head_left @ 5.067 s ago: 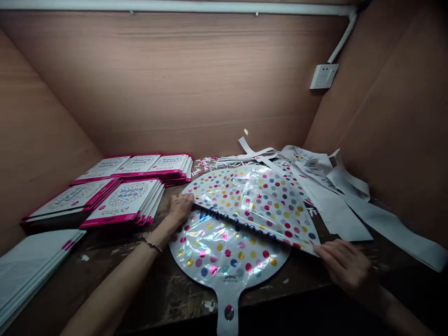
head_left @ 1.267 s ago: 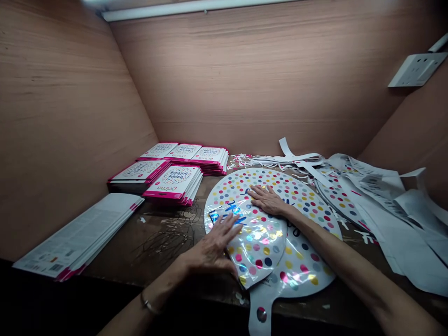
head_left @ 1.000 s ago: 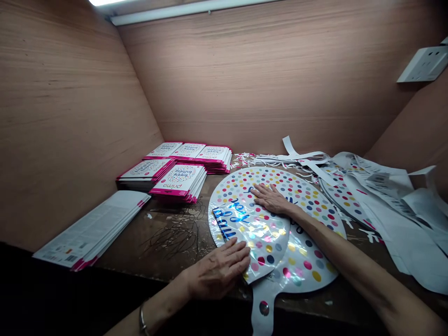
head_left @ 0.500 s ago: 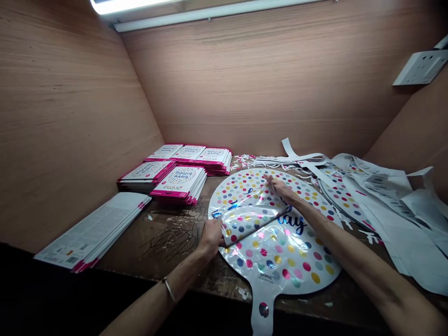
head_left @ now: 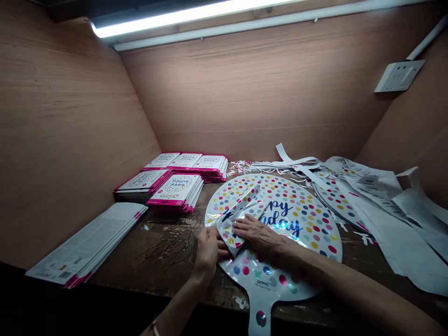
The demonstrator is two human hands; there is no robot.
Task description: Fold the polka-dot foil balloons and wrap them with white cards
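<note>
Flat on the table lies a round white foil balloon (head_left: 315,233) with coloured dots, blue lettering and a neck that hangs over the front edge. On its left part is a folded dotted foil piece (head_left: 241,217). My left hand (head_left: 208,247) grips this piece at its lower left corner, fingers partly beneath it. The fingers of my right hand (head_left: 254,233) are stretched out and lie flat on the fold, pressing it from the right.
Stacks of printed packets (head_left: 177,189) stand at the back left, with a pile of white cards (head_left: 91,238) nearer. Dotted balloons and white paper sheets (head_left: 388,224) cover the right side. White strips (head_left: 297,163) lie behind. A socket (head_left: 400,76) is on the wall.
My right hand has moved down and left from the upper part of the balloon onto the fold. The folded piece is now narrower, and more lettering shows. The view has tilted slightly up.
</note>
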